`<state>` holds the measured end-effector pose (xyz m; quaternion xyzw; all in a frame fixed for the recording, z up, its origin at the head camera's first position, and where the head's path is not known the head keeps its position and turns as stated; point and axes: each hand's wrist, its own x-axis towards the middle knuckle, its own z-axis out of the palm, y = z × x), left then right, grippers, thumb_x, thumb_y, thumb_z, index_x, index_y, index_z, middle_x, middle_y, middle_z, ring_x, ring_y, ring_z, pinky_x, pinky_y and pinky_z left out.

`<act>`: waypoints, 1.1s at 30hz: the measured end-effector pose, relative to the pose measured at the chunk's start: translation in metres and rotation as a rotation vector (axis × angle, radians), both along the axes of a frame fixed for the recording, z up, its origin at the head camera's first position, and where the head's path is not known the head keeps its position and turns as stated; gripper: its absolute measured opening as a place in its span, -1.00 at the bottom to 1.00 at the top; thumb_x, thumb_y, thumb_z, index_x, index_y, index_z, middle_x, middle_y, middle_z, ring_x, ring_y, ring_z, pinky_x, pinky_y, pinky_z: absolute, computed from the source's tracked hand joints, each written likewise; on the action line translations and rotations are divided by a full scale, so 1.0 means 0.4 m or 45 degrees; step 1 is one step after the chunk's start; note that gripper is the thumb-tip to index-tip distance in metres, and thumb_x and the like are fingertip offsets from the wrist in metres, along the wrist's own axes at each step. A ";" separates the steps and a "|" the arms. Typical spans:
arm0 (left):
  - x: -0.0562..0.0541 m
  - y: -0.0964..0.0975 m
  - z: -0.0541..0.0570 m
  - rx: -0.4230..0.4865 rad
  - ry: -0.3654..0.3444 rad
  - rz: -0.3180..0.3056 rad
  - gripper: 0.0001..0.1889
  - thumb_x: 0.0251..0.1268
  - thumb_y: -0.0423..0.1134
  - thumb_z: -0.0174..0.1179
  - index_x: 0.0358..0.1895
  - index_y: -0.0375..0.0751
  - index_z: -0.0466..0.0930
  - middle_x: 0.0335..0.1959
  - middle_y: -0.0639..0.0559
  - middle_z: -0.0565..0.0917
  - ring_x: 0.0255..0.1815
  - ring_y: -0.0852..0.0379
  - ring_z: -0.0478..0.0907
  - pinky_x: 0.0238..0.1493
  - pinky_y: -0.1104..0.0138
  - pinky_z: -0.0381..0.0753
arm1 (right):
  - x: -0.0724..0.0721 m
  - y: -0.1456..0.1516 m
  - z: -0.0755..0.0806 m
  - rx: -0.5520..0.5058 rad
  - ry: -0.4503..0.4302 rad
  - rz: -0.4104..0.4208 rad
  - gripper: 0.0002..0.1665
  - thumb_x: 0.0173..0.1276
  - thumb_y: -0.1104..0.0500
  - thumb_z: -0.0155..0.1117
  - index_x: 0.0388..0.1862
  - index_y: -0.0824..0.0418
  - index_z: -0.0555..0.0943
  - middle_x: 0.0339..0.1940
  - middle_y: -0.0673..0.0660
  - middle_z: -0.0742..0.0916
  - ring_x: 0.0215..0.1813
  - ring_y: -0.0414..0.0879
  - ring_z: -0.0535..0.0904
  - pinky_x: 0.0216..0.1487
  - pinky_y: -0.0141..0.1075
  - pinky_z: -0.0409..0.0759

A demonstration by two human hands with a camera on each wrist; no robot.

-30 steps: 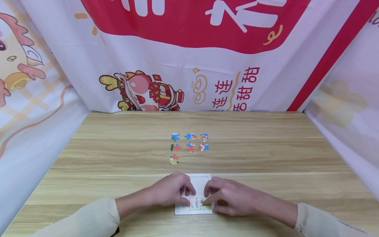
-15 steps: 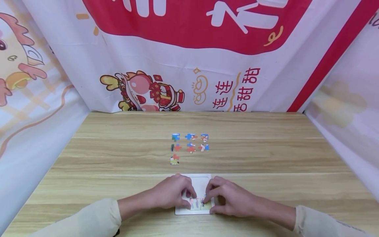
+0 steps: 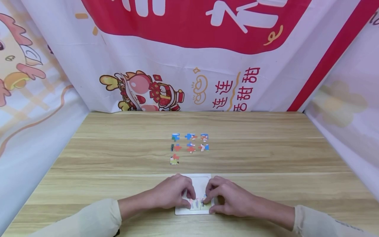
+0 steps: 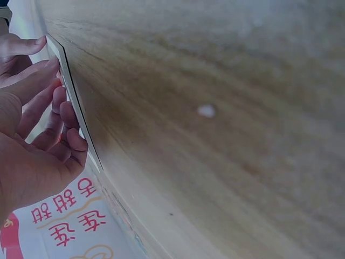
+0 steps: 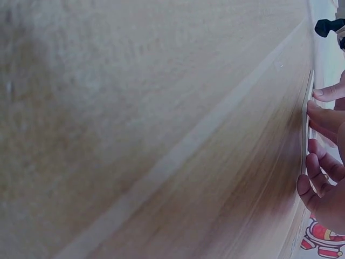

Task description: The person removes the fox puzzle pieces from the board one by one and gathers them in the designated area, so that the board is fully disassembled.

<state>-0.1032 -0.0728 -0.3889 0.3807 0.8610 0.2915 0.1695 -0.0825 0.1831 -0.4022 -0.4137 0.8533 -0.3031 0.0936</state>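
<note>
A white puzzle tray [image 3: 200,184] lies at the table's near edge, with several pale and green jigsaw pieces [image 3: 195,204] in its lower part. My left hand [image 3: 173,192] rests over its left side, thumb and index fingertip touching the pieces. From the right, my right hand [image 3: 229,197] presses an index fingertip on a piece with a dark figure [image 3: 203,203], its thumb near the tray's lower right edge. In the left wrist view the fingers [image 4: 48,116] bend loosely along the thin tray. In the right wrist view fingertips [image 5: 305,186] touch its edge. Part of the pieces is hidden.
Beyond the tray, loose jigsaw pieces lie in rows on the wooden table [image 3: 266,144], among them a blue piece [image 3: 175,137], an orange piece [image 3: 190,148] and a green-and-orange piece [image 3: 174,160]. Printed cloth [image 3: 183,56] hangs at the back and sides.
My right thumb has slid slightly left onto the tray's lower right corner, and the right fingers have drawn a little closer together. The left hand and loose pieces have barely moved.
</note>
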 end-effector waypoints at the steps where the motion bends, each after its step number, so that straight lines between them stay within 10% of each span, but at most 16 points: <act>1: 0.000 0.001 -0.001 0.000 0.003 -0.001 -0.82 0.01 -0.27 0.62 -0.31 -0.05 0.82 -0.47 0.36 0.55 -0.39 0.41 0.41 -0.18 0.44 0.39 | 0.000 0.000 -0.001 -0.001 0.006 0.002 -0.76 0.20 0.09 0.63 -0.14 0.02 0.85 -0.12 -0.22 0.61 -0.02 -0.34 0.46 -0.02 -0.42 0.55; 21: -0.009 0.010 0.005 0.032 -0.100 0.022 -0.76 -0.06 -0.39 0.61 -0.41 -0.07 0.71 -0.49 0.29 0.56 -0.42 0.37 0.39 -0.29 0.45 0.41 | -0.001 0.000 -0.005 -0.009 0.004 -0.001 -0.74 0.18 0.11 0.65 -0.13 0.06 0.86 -0.15 -0.22 0.61 -0.09 -0.35 0.43 -0.10 -0.47 0.53; 33: -0.022 0.001 0.011 0.194 -0.321 0.004 -0.85 0.18 -0.56 0.39 -0.36 -0.23 0.71 -0.52 0.21 0.55 -0.47 0.37 0.42 -0.39 0.49 0.47 | 0.000 0.001 -0.008 -0.015 -0.070 -0.033 -0.74 0.18 0.13 0.64 -0.13 0.05 0.86 -0.12 -0.23 0.62 -0.04 -0.34 0.45 -0.03 -0.43 0.55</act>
